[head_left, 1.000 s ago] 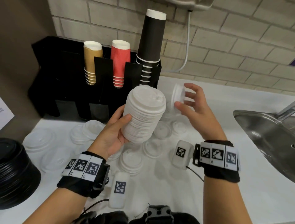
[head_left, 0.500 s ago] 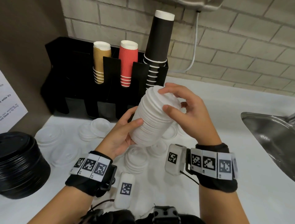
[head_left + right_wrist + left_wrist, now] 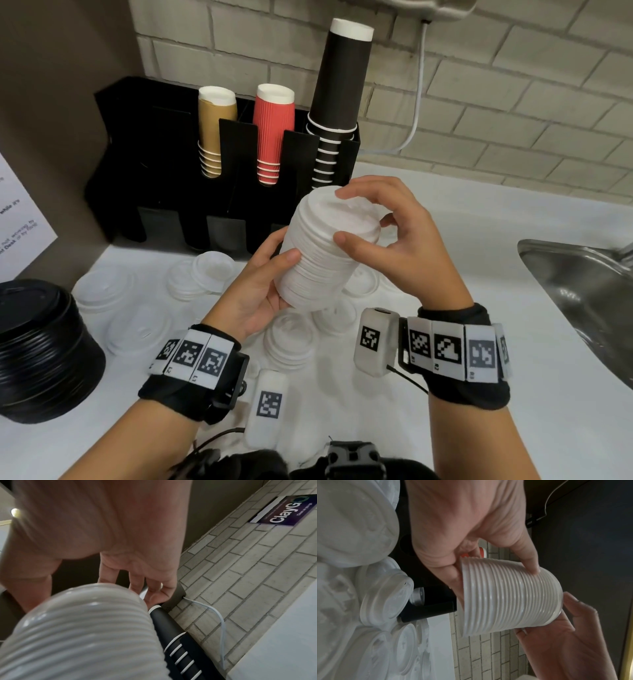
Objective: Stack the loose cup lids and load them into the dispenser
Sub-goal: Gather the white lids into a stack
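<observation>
Both hands hold the white lid stack (image 3: 322, 253) above the counter (image 3: 479, 260).

The left hand (image 3: 253, 291) grips its lower side; the right hand (image 3: 394, 240) curls over its top. Behind stands the black dispenser (image 3: 154, 154). A wall sign (image 3: 284, 511) reads "ClayGo". Loose lids (image 3: 212, 270) lie on the counter.

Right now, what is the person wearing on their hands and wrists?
The hands are bare: left hand, right hand. Each wrist carries a black band faced with white tiles printed with black square codes, and a white camera pod bearing one such code. A thin black cable leaves the right pod.
</observation>
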A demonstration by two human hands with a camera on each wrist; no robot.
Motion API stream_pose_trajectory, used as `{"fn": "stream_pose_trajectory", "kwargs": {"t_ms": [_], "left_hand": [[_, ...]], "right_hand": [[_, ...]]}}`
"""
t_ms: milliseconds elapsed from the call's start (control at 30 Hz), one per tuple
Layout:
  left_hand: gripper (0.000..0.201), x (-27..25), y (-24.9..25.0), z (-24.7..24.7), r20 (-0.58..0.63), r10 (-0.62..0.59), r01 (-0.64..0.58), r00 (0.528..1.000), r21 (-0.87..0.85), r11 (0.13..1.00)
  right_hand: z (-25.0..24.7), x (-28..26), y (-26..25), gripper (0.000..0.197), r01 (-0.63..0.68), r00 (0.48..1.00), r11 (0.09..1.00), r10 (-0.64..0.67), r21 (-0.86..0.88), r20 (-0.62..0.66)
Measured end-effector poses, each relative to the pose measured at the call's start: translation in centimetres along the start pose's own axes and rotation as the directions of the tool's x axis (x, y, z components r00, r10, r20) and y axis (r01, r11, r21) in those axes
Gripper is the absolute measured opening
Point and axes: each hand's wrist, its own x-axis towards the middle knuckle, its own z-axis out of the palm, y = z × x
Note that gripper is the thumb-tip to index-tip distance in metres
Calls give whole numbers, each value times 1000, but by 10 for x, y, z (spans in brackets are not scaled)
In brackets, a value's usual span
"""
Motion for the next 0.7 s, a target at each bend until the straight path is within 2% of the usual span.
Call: {"fn": "stream_pose_trajectory", "kwargs": {"t_ms": [267, 500, 700], "left_hand": [[94, 2, -1, -2, -7, 1, -2, 1000, -12, 1000], [82, 4, 0, 1, 15, 3, -3, 1000, -42, 999], [92, 3, 2, 3, 3, 0, 0, 1000, -40, 999]], "right_hand": [[2, 3, 10, 15, 48, 999, 996, -47, 78, -15], [2, 6, 11, 16, 73, 996, 987, -64, 143, -64], [-1, 6, 10, 17, 73, 996, 992, -67, 103, -62]]}}
